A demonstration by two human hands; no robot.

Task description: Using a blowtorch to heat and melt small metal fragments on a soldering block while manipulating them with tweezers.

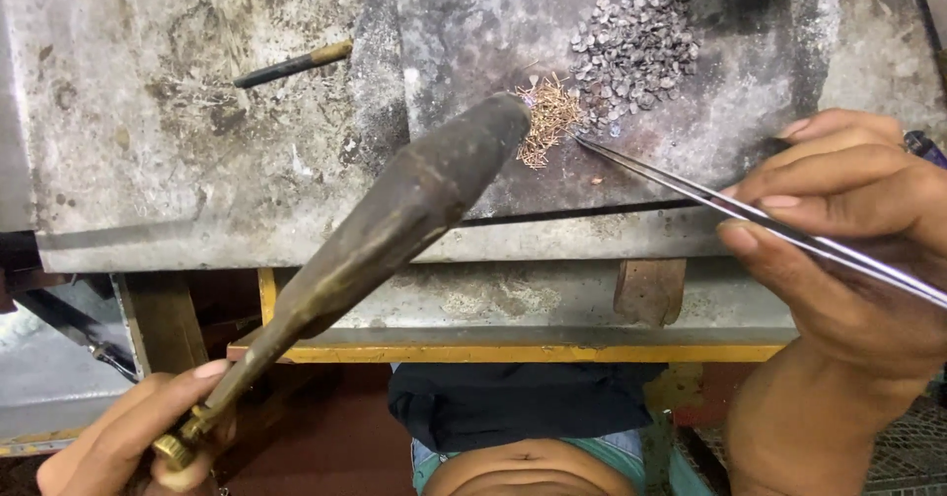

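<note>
Dirty grey bench (148, 161), left hand (128, 437) gripping dark torch (395, 220), right hand (848, 230) pinching shiny tweezers (691, 190) by gold wire bits (548, 116)

Wire bits (548, 119) on slab (473, 33); discs (633, 54) at 1 o'clock beside them; rod (292, 64) at 9 o'clock, well apart.

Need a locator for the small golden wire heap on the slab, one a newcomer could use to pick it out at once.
Start at the dark grey slab on the worn workbench. Near its front edge, between the nozzle of the torch held by the left hand and the tips of the tweezers in the right hand, lies the wire heap. It is golden and stringy; the neighbouring pile of chips is grey and flat.
</note>
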